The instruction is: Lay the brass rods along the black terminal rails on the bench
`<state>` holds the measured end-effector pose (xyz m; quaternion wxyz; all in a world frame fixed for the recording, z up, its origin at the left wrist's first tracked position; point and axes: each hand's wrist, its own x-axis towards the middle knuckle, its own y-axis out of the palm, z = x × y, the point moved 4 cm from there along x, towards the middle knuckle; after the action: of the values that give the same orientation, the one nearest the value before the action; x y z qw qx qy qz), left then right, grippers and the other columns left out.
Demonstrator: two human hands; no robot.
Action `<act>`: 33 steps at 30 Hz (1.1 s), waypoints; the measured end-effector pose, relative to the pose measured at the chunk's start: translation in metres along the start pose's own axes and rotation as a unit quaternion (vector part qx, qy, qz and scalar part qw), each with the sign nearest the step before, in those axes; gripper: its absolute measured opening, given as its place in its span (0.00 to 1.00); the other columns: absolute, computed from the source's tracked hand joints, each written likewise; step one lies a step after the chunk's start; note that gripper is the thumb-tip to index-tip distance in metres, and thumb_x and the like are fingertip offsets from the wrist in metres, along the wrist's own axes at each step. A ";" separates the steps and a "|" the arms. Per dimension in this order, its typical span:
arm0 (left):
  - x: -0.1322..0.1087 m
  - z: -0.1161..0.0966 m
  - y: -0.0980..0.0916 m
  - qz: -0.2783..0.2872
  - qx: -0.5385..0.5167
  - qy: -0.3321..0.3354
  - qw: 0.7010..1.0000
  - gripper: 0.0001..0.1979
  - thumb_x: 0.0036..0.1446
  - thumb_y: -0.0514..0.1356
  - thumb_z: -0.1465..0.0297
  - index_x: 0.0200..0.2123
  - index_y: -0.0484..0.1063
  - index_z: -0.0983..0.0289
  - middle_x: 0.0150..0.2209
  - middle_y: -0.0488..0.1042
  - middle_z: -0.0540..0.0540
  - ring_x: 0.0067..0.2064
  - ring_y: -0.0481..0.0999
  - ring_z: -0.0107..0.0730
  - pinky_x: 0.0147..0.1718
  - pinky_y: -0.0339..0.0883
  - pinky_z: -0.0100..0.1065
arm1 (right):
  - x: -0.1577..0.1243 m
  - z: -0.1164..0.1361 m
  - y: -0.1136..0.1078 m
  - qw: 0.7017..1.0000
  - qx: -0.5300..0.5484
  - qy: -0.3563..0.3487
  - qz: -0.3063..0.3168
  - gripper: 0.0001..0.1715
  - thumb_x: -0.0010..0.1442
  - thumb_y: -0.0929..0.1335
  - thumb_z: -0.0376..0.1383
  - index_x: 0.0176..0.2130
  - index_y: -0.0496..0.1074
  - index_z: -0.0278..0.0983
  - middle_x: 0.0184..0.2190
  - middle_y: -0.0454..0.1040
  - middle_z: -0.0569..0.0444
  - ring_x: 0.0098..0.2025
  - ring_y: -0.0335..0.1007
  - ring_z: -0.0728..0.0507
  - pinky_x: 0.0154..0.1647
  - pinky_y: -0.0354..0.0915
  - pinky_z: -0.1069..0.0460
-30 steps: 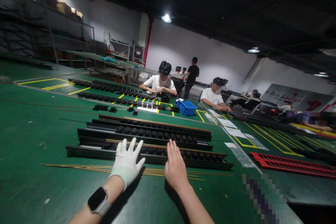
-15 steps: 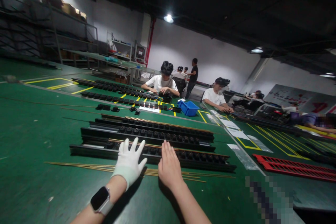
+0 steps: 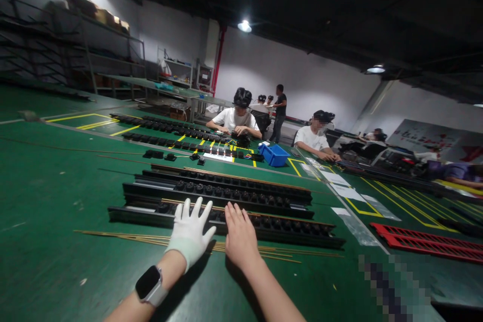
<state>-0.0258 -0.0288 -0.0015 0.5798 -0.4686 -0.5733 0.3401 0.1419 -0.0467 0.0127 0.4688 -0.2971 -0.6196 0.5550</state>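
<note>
My left hand [image 3: 190, 234], in a white glove and with a watch on its wrist, is stretched out with its fingers spread over the nearest black rail [image 3: 294, 232]. My right hand [image 3: 240, 237] is bare. It lies just to the right with its fingers extended flat over the same rail. Neither hand grips anything, and whether the palms touch the rail I cannot tell. Several thin brass-coloured rods [image 3: 121, 236] lie under and in front of the hands. A row of dark round parts sits inside the rail. Behind it are more black rails [image 3: 151, 195] with rods along them.
Across the green table [image 3: 45, 271] lie rows of black modules [image 3: 162, 125]. A blue bin [image 3: 274, 155] stands near a seated co-worker [image 3: 237, 119]. Another person [image 3: 314, 138] sits farther right. A red slatted part [image 3: 422, 243] lies at the right edge.
My right hand has slid slightly left along the rail, closer to my left hand. The whole view has shifted a little. My left hand stays spread over the rail.
</note>
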 end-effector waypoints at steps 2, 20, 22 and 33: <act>0.000 0.000 0.000 -0.013 0.006 -0.003 1.000 0.37 0.61 0.59 0.54 0.72 0.61 0.55 0.74 0.57 0.62 0.74 0.49 0.70 0.70 0.36 0.62 | 0.000 -0.001 0.000 1.000 0.002 -0.001 0.003 0.46 0.61 0.63 0.30 0.75 0.51 0.30 0.77 0.45 0.47 0.78 0.41 0.37 0.77 0.44 0.38; 0.005 0.038 -0.009 0.016 0.050 -0.103 0.993 0.39 0.61 0.55 0.45 0.72 0.60 0.53 0.74 0.58 0.63 0.71 0.52 0.79 0.67 0.37 0.67 | -0.002 -0.001 0.004 1.000 -0.001 0.000 -0.008 0.49 0.57 0.62 0.25 0.75 0.51 0.31 0.76 0.47 0.50 0.78 0.41 0.39 0.77 0.42 0.40; 0.006 0.044 -0.011 0.018 0.059 -0.113 0.992 0.40 0.61 0.55 0.44 0.72 0.59 0.53 0.74 0.57 0.63 0.71 0.53 0.79 0.67 0.38 0.66 | -0.002 -0.001 0.005 1.000 -0.002 0.000 -0.006 0.49 0.57 0.62 0.25 0.75 0.51 0.31 0.77 0.47 0.50 0.78 0.41 0.39 0.77 0.42 0.40; 0.009 0.049 -0.013 -0.005 0.043 -0.105 0.994 0.41 0.61 0.55 0.45 0.73 0.58 0.56 0.75 0.55 0.64 0.72 0.51 0.75 0.68 0.35 0.65 | 0.000 -0.001 0.006 1.000 -0.008 -0.001 -0.002 0.49 0.56 0.62 0.25 0.75 0.52 0.30 0.76 0.47 0.49 0.78 0.41 0.38 0.77 0.44 0.39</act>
<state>-0.0751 -0.0167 0.0089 0.5379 -0.4019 -0.6180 0.4089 0.1425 -0.0453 0.0068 0.4670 -0.2986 -0.6254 0.5492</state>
